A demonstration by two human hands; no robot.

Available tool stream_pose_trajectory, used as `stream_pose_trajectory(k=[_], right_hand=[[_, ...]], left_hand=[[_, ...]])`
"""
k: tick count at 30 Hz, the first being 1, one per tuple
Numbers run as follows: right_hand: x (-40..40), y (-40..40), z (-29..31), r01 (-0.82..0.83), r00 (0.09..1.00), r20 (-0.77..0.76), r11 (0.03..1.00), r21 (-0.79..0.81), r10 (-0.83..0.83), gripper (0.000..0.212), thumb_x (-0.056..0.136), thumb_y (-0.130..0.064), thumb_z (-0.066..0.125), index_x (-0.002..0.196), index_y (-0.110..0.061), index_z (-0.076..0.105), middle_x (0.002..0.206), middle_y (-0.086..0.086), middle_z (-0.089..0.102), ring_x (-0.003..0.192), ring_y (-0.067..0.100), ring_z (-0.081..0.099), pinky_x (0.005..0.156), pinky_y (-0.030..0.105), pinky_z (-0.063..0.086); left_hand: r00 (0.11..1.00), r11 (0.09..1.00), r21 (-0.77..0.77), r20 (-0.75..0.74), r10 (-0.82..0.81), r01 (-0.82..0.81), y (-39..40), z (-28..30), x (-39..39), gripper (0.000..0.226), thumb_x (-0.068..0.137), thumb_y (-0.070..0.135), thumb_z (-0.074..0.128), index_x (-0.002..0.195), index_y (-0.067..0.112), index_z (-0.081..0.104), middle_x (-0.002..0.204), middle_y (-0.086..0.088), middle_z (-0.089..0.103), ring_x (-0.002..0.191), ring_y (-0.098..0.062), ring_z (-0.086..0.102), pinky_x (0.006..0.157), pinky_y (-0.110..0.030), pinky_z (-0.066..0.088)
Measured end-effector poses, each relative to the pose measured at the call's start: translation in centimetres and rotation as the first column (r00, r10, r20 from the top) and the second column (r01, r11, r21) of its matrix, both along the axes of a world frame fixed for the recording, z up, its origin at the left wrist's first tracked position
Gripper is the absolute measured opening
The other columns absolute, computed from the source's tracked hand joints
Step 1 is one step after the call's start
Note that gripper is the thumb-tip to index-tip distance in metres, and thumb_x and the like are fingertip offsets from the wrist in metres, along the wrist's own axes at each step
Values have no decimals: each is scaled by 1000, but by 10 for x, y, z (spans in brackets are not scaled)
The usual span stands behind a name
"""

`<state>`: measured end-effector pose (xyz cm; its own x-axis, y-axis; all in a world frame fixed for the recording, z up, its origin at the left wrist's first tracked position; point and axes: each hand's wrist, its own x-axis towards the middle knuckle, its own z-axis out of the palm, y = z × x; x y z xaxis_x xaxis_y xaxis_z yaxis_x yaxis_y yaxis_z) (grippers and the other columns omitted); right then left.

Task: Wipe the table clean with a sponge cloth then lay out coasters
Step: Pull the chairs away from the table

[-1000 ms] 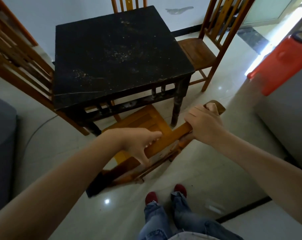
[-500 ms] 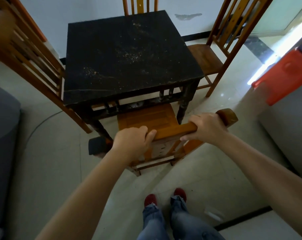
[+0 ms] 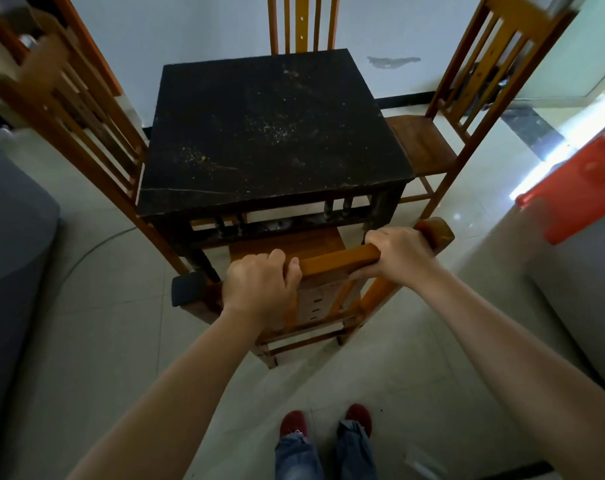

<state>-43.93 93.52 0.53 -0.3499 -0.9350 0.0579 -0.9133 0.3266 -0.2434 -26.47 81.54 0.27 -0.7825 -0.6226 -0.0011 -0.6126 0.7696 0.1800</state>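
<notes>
On the pale tiled floor (image 3: 86, 341) stands the dark worktop (image 3: 269, 133), speckled with crumbs, its near edge just beyond our hands. We reach both arms forward and down; our left hand (image 3: 259, 289) and right hand (image 3: 401, 254) curl around the top rail of a wooden chair (image 3: 339, 261), knuckles up.

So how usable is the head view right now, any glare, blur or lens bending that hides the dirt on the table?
Head view: bright glare washes out the floor at the doorway; the left chair is smeared by blur; wide-angle bending splays the chair backs outward. The table is dim but sharp, its pale crumbs readable. Both hands, left hand and right hand, on the near chair's top rail are in focus.
</notes>
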Motion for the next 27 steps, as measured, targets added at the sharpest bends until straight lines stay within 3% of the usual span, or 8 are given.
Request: stream_pose_trajectory(k=[3,8,12,18,23,27], right_hand=[[-3,-7,-6,-11,998,-62,1000,-14,10,49,73,-53,63,91,-8,58,93,10,65,86,24,62,75,27,42],[-10,-21,-12,-64,990,-132,996,-59,56,46,55,-48,79,64,-8,59,57,9,65,48,23,63,48,28,48],[-18,-31,-14,-55,993,-108,997,-49,50,46,60,-49,76,70,-7,61,64,11,67,56,26,64,54,31,49],[-29,-44,-17,-65,991,-120,996,-63,57,46,57,-49,78,68,-8,60,60,8,66,52,23,64,50,27,47],[-39,-58,-14,-26,993,-112,999,-30,23,53,72,-57,61,92,-8,59,91,9,67,83,23,63,72,29,47],[-43,-63,-14,-7,994,-106,1000,-6,6,55,74,-61,57,97,-10,56,98,7,65,89,21,61,75,27,44]], left_hand=[[1000,1000,-2,19,7,-7,-11,1,-3,29,96,40,23,77,23,38,66,6,44,65,-13,49,59,-25,36],[1000,1000,-26,-17,-2,2,-25,-4,-8,27,96,33,25,77,23,40,72,4,48,67,-13,48,61,-25,34],[999,999,-46,-25,25,-27,-37,-7,-15,28,96,34,25,74,23,40,68,5,47,64,-12,47,58,-25,34],[999,997,-65,-28,38,-39,-51,-10,-24,28,96,34,26,74,23,40,60,9,39,60,-11,44,49,-21,26],[999,997,-70,-16,43,-44,-62,-7,-37,27,96,35,25,76,22,40,64,6,43,63,-12,46,52,-25,29],[999,994,-102,11,51,-49,-67,-5,-41,28,96,35,24,78,21,40,70,3,49,63,-13,46,52,-26,29]])
